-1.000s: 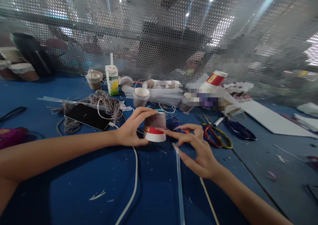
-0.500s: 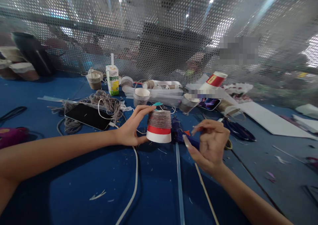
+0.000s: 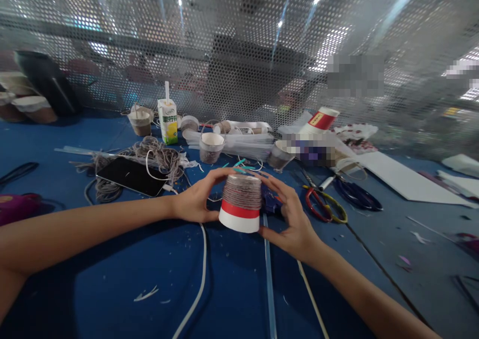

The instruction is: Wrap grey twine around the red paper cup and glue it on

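Between my hands is an upside-down paper cup [image 3: 240, 204], its narrow end wound with grey-brown yarn, with a red band and a white rim area below. My left hand [image 3: 198, 196] grips it from the left, thumb low and fingers over the top. On the other side, my right hand [image 3: 294, 219] holds it too, thumb at the lower edge and fingertips at the top. Behind the cup, partly hidden, lies a dark blue glue gun [image 3: 271, 201] with a clear glue stick [image 3: 269, 279] stretching toward me.
Scissors [image 3: 325, 206] with red and yellow handles lie to the right. A phone [image 3: 130, 175] and tangled yarn [image 3: 164, 159] are at left. Behind stand a drink carton [image 3: 168, 124], yarn-wrapped cups [image 3: 211, 148] and a perforated metal screen [image 3: 179, 49]. A white cable [image 3: 204, 264] crosses the table.
My right hand has moved left and taken hold of the cup's right side. The cup has come slightly lower and nearer. The scissors' handles are now uncovered.
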### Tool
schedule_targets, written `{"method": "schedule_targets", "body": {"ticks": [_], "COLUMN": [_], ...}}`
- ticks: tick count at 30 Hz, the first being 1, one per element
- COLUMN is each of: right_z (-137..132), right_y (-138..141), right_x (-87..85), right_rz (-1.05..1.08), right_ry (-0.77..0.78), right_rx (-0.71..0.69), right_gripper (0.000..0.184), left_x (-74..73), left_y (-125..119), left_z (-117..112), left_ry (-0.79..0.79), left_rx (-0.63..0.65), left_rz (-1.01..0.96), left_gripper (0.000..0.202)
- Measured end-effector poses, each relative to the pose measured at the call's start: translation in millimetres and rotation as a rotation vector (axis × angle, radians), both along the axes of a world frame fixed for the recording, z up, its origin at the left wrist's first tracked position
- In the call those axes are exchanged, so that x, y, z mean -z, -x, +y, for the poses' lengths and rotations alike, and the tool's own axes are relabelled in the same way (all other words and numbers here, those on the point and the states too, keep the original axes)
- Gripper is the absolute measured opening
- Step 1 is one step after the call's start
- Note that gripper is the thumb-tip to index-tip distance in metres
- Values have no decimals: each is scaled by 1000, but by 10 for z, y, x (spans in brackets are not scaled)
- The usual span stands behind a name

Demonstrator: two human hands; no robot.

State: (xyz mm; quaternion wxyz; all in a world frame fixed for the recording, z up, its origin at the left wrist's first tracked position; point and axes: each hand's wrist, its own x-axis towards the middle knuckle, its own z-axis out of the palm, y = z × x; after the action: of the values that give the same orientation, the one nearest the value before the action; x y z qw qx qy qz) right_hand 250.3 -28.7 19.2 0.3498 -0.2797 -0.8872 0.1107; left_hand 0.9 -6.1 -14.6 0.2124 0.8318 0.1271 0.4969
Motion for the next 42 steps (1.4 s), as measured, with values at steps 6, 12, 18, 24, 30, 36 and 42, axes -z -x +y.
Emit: {"method": "schedule_targets", "body": {"ticks": [6,12,18,24,30,36,42], "right_z": [-3,-22,-81,-178,-222,-147,-25], "right_y": [21,61,86,-15,-90,31,13], "right_x": [8,-17,-46,-91,-186,-168,-233], "right_rz": [-83,-71,49,235,188,22,-325], "right_ry": [-118,-75,94,216,149,217,-276], "right_rx": [44,79,18,-133,-212,-107,144], "right_gripper": [78,71,50,25,26,29,22], "left_x": [-47,-86,27,129,140,100,87], "left_y": [6,16,27,9,3,-16,-24], "left_z": [-23,-13,69,186,265,233,212], "left_ry": [-49,-110,-101,81,285,340,336], "left_rx": [33,-144,-414,-519,-497,-388,-350], "left_rz": [67,72,-152,-412,-577,-610,-604], "left_gripper": [102,88,83,81,73,73,74]}}
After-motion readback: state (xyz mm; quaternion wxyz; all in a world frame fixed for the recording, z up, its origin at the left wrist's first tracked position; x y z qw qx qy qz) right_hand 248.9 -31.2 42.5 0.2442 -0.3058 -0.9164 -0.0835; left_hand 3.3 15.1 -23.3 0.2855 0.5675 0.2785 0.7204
